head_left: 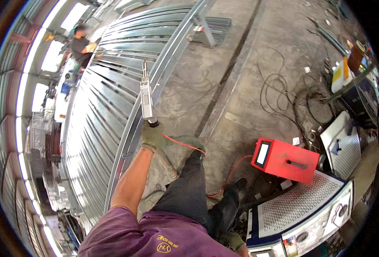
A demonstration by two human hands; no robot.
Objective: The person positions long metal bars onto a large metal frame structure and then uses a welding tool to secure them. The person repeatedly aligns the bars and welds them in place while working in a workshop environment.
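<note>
Right hand (233, 240), gloved, low at the frame's bottom edge beside the dark trousers; its grip cannot be told. Left hand (152, 136), in a worn green glove, grip wrapped tight around the handle of a silver welding gun (146, 97), nozzle pointing away at the edge rail of the grey steel gate panel (97, 128). Orange cable (185, 145) runs from the glove across the knee toward the red box unit (285, 160) on the concrete floor (241, 85). Farther off, another person (83, 46) at the panel's far end.
</note>
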